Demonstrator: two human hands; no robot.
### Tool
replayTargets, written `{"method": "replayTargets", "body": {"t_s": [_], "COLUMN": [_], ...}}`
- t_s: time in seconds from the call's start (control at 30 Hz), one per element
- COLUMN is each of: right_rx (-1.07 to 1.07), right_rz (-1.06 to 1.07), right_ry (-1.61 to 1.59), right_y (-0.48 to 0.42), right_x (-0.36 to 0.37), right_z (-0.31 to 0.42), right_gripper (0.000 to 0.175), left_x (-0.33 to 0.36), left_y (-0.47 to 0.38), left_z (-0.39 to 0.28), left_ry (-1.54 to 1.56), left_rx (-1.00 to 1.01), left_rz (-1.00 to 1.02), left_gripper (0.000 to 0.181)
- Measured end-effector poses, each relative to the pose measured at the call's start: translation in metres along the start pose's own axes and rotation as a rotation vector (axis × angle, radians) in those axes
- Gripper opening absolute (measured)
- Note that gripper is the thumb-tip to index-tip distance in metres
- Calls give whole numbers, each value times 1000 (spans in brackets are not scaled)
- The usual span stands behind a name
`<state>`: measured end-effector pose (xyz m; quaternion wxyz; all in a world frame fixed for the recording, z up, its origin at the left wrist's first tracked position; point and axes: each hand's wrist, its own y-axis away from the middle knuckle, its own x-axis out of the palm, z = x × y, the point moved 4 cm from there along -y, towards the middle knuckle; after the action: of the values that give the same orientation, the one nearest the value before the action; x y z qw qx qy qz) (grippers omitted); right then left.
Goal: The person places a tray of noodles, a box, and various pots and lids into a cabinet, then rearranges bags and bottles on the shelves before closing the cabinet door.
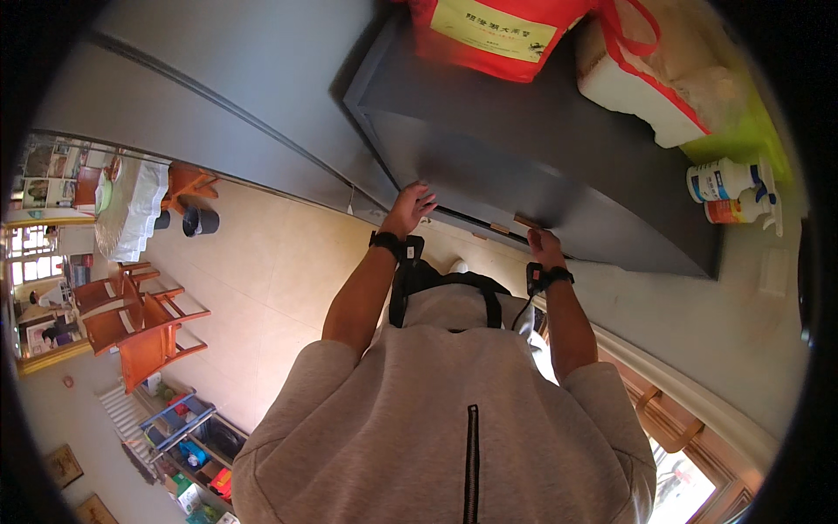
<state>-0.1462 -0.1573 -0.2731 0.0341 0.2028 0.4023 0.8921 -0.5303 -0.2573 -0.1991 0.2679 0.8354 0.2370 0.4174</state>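
A dark grey cabinet stands in front of me, with small light-brown handles low on its front. My left hand is raised beside the cabinet's front at its left part, fingers apart and slightly curled, with nothing in it. Close to one of the handles is my right hand, its fingers bent; whether they grip the handle is not clear. Both wrists wear black straps with small devices.
A red bag, a white box and spray bottles stand on the cabinet top. Grey panels adjoin it at left. Wooden chairs, a cloth-covered table and a loaded rack are farther left.
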Motion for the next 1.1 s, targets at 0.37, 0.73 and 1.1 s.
{"method": "replayTargets", "body": {"t_s": [0.37,0.73,1.1], "right_rx": [-315,-256,-482], "right_rz": [51,204,201], "right_ry": [176,-439,-429], "right_y": [88,261,358], "right_x": [-51,13,13], "right_z": [-60,-68,-33], "right_gripper": [13,25,24], "left_x": [-50,29,55], "left_y": [52,147,183], "left_z": [-67,-146,-175], "left_ry": [-862,-835,-776], "left_rx": [595,734,720], "left_rz": [-471,231,452], "left_gripper": [57,53,63]}}
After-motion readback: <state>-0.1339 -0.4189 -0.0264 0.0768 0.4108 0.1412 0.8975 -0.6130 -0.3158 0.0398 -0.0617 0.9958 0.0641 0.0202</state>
